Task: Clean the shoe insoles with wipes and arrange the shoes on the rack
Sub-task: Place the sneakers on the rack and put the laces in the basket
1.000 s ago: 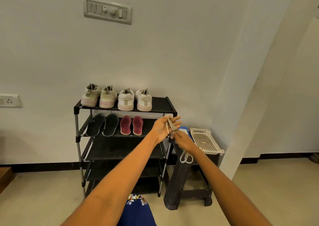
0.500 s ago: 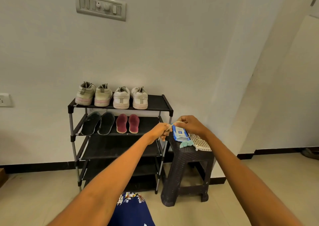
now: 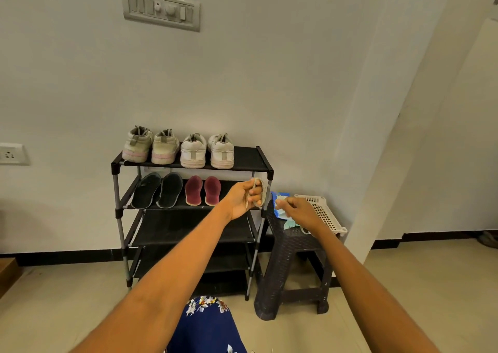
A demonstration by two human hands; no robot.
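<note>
Two pairs of pale sneakers (image 3: 177, 150) stand heel-out on the top shelf of the black shoe rack (image 3: 250, 161). On the second shelf lie two black insoles (image 3: 159, 191) and two maroon insoles (image 3: 203, 191). My left hand (image 3: 242, 199) hovers in front of the rack's right post and grips a beige shoelace (image 3: 260, 191) wound around its fingers. My right hand (image 3: 299, 212) rests, fingers curled, on the blue wipes pack (image 3: 276, 204) on the dark stool (image 3: 291, 247). Whether it grips anything is hidden. A teal wipe (image 3: 289, 224) pokes out under it.
A white slotted plastic tray (image 3: 323, 215) sits on the stool's right side, against the wall corner. The rack's lower shelves (image 3: 188, 226) hold nothing. A blue floral garment (image 3: 207, 323) is at the bottom centre. The floor is beige tile.
My right hand has let go of the lace and dropped to the right onto the wipes pack. My left hand has closed around the wound lace and stayed by the rack post.
</note>
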